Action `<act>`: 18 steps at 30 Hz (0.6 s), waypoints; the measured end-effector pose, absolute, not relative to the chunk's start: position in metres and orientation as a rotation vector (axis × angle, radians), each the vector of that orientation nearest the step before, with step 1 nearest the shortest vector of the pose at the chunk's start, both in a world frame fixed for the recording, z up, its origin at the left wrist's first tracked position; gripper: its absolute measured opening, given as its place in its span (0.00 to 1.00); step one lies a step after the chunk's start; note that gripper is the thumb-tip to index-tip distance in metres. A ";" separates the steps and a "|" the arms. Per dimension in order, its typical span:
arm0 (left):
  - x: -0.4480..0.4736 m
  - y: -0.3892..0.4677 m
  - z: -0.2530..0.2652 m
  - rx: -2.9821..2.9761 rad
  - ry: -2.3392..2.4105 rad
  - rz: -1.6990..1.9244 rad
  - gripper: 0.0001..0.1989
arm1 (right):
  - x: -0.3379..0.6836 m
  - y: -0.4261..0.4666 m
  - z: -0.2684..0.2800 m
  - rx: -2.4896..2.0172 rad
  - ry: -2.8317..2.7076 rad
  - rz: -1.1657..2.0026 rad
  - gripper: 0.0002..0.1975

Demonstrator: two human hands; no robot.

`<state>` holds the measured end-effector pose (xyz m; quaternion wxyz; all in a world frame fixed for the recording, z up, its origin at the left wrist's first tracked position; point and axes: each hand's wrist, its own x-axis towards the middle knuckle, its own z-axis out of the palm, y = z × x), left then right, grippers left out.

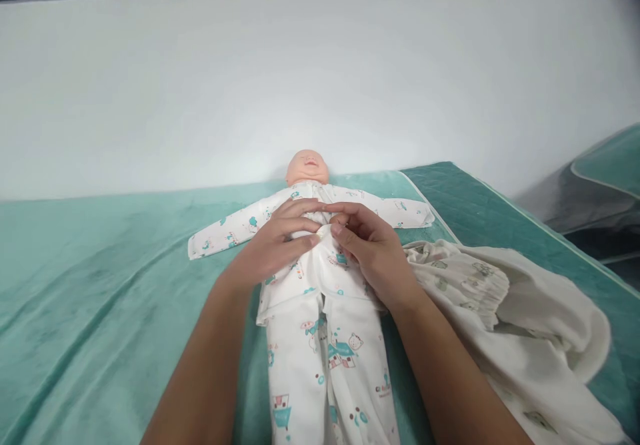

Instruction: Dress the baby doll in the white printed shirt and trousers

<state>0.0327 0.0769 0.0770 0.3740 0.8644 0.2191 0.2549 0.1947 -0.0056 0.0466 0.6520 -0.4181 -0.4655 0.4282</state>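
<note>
A baby doll (309, 167) lies on its back, dressed in a white printed baby shirt (290, 292) and matching trousers (350, 365). Its sleeves stretch out to both sides. Across the chest lies my left hand (287, 235), fingers extended over the cloth, with the thumb tip at the shirt's front opening. My right hand (363, 238) pinches the edge of that opening between thumb and fingers, close to a small pale fastener. Both hands meet at the fingertips and hide part of the chest.
Beneath the doll spreads a green sheet (125, 298), wrinkled at the left. A crumpled pile of pale printed clothes (530, 318) lies to the right of the doll. Behind its head rises a white wall (300, 65). A green-topped object (610, 162) stands beyond the right edge.
</note>
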 end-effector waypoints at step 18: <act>0.035 0.074 0.070 1.702 0.687 0.948 0.12 | 0.195 -0.009 0.052 -0.903 -0.753 0.946 0.08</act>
